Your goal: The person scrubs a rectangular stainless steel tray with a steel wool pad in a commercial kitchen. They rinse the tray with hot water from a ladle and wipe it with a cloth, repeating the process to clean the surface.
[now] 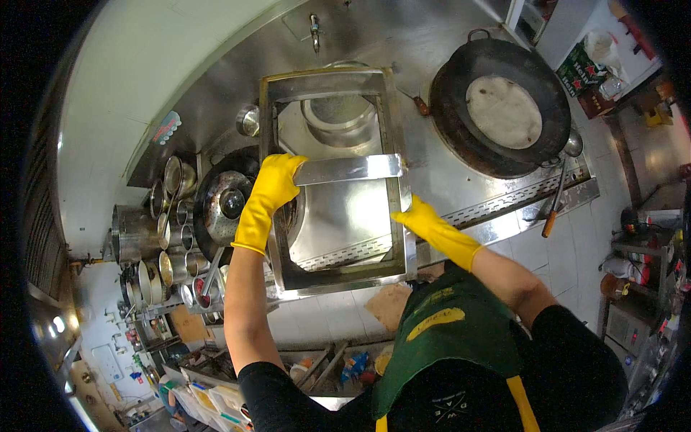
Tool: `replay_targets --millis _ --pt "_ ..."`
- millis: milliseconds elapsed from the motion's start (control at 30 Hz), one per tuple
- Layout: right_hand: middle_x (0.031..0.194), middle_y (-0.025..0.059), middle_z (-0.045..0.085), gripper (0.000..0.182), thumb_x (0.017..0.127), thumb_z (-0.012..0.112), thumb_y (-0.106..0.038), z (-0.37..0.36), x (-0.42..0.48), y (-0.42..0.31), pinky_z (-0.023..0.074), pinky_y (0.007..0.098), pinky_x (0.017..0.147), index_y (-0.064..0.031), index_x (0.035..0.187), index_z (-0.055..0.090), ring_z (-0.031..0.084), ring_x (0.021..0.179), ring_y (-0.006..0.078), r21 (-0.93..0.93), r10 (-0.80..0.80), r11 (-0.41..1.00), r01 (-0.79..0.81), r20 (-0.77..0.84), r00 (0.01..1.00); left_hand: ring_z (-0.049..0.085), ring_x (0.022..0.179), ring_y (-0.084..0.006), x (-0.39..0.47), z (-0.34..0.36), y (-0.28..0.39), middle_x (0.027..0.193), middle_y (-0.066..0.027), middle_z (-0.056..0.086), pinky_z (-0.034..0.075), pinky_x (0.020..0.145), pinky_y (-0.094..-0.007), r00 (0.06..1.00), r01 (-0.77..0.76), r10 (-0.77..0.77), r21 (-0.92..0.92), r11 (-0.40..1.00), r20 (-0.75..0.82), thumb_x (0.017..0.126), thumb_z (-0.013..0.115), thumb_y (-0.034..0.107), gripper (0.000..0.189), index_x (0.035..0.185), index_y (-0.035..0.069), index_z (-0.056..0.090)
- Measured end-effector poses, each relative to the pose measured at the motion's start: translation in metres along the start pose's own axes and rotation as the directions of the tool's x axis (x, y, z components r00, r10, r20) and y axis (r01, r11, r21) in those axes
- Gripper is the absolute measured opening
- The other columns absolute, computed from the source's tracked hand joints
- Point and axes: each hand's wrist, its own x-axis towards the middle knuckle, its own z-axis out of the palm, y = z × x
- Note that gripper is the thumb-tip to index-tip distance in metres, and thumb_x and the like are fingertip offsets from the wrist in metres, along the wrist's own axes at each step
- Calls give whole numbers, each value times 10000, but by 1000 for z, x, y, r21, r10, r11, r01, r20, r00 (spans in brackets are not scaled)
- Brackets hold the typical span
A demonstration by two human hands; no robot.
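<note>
A rectangular stainless-steel frame [398, 227], with dark edges and an open middle, is held above the steel cooking counter [432, 178]. My left hand [270, 186], in a yellow rubber glove, grips the frame's left side near the end of a shiny metal cross strip [348, 169]. My right hand [424, 218], gloved the same way, grips its right side lower down; most of those fingers are hidden behind the metal. Through the opening a round metal basin [340, 135] shows near the counter's back. A small metal bowl [248, 120] sits left of the frame.
A large black wok [448, 108] holding pale, cloudy content stands at right, with a wooden-handled ladle [556, 205] beside it. At left are another wok [204, 216] with a perforated strainer, and several metal pots [129, 232]. A tap [314, 32] projects from the back wall.
</note>
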Motion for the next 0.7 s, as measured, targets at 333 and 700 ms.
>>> replay_targets --millis 333,700 --pt "1128 222 717 584 772 736 -295 45 25 -9 538 416 906 6 1259 622 688 1054 373 55 96 995 -86 -230 968 554 1208 -431 -1 10 4 1294 -222 609 416 1076 -512 907 151 -21 276 949 -421 673 701 14 605 1273 28 621" --pt "1055 227 740 528 711 750 -331 57 16 -22 556 449 895 -48 1152 678 710 1013 399 98 19 995 3 -226 974 573 1298 -354 -98 140 152 1383 -219 612 441 1102 -416 655 505 -754 -765 398 40 906 749 344 623 1417 35 570"
